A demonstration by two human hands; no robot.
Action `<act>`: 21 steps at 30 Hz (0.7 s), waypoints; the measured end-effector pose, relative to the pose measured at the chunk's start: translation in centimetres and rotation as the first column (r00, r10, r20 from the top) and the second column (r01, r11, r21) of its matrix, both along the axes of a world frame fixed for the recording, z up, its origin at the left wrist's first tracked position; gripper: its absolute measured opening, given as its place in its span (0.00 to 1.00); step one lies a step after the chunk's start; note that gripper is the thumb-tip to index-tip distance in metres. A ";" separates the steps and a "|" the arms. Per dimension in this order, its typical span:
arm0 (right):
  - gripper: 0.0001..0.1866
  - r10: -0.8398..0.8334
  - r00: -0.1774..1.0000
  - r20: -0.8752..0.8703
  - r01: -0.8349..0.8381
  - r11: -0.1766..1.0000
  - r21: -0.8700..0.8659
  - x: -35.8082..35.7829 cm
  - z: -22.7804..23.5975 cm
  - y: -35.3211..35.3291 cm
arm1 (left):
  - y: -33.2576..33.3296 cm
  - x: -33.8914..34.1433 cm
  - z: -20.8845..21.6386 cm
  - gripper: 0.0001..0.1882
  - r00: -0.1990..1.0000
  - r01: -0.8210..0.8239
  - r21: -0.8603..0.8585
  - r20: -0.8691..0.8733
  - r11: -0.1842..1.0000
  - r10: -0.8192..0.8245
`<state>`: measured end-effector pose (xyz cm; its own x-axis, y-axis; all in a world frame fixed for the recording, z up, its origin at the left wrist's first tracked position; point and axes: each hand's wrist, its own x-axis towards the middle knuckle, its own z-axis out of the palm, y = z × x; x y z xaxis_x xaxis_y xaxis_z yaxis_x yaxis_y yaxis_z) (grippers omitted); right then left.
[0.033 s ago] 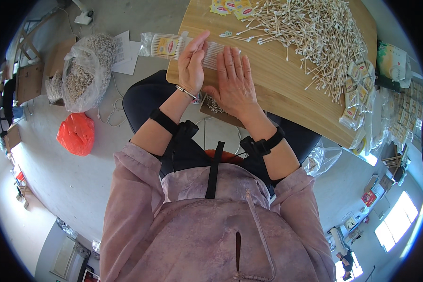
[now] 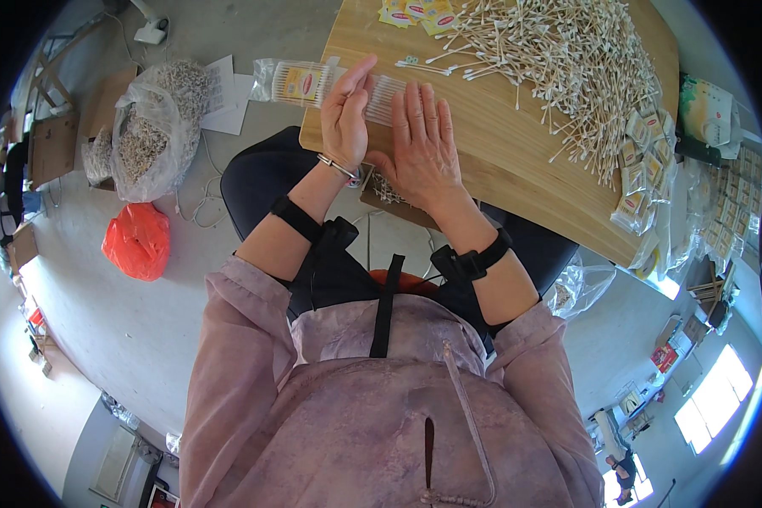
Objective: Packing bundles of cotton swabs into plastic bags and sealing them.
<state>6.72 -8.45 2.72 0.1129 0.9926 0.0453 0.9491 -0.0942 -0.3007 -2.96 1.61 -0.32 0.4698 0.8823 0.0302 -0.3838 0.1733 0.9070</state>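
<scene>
At the table's left end lies a clear packet of cotton swabs (image 2: 289,84) with a yellow label card (image 2: 306,82) inside. My left hand (image 2: 345,121) stands on edge across it, fingers straight and together, the thumb pointing up. A row of cotton swabs (image 2: 384,99) shows between my two hands; whether it lies inside the same wrapping, I cannot tell. My right hand (image 2: 424,146) rests palm down, its fingers stretched out over the right end of that row. Beyond my right fingertips lie a few loose cotton swabs (image 2: 423,67).
A big heap of loose cotton swabs (image 2: 559,63) covers the far right of the wooden table (image 2: 499,161). Yellow cards (image 2: 415,12) lie at the back, filled packets (image 2: 639,173) at the right edge. On the floor at left are a clear bag of swabs (image 2: 148,140) and a red plastic bag (image 2: 137,241).
</scene>
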 end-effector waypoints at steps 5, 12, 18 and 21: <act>0.45 -0.096 0.995 -0.031 0.097 0.994 0.039 -0.2 -1.4 1.1 | 0.0 0.2 -0.2 0.21 0.997 -0.068 -0.019 0.025 0.997 0.068; 0.44 -0.033 0.998 -0.054 0.035 0.999 0.032 -0.6 -1.4 1.4 | -0.1 0.3 -0.2 0.20 0.997 -0.082 0.063 -0.007 0.995 0.083; 0.34 -0.161 0.937 -0.311 0.239 0.943 0.230 -0.7 -1.8 1.9 | 0.0 0.2 -0.3 0.20 0.995 -0.083 0.094 -0.049 0.992 0.088; 0.29 -0.136 0.851 -0.507 0.350 0.867 0.355 -0.8 -2.3 2.9 | 0.0 0.2 -0.3 0.20 0.995 -0.073 0.110 -0.060 0.991 0.080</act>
